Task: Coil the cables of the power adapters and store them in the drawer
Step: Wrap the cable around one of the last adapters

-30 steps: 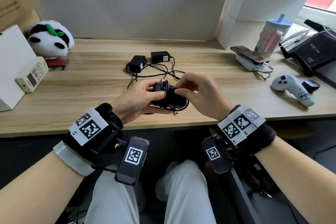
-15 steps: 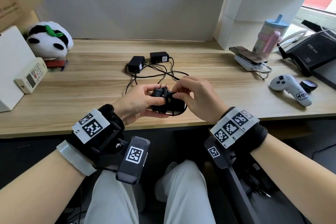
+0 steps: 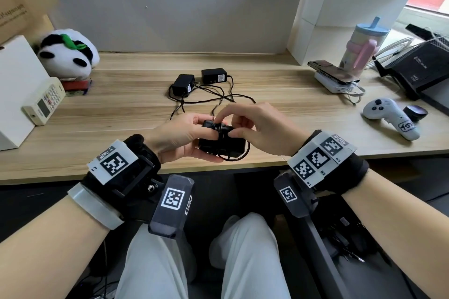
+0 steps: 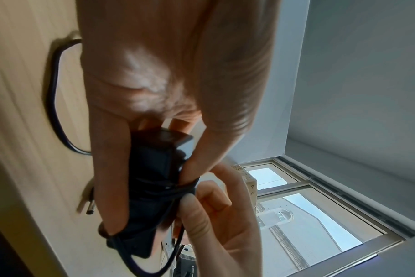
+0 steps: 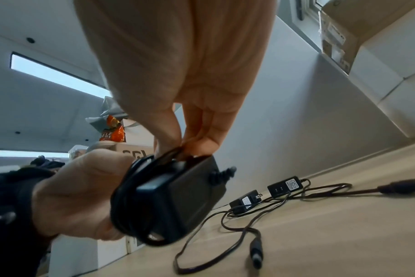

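Over desk edge, adapter [image 3: 220, 144] lengthwise left-right

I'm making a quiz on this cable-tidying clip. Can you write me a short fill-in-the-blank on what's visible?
1. The left hand holds a black ____, with cable wound round it.
2. The right hand pinches the ____ on top of it.
3. Farther back on the desk lie ____ more adapters, cables loose.
4. The plush toy at the far left is a ____.

Missing words: adapter; cable; two; panda

Wooden desk [image 3: 102, 116] against grey wall [image 3: 170, 2]; window [image 4: 320, 215] letting in daylight at right.
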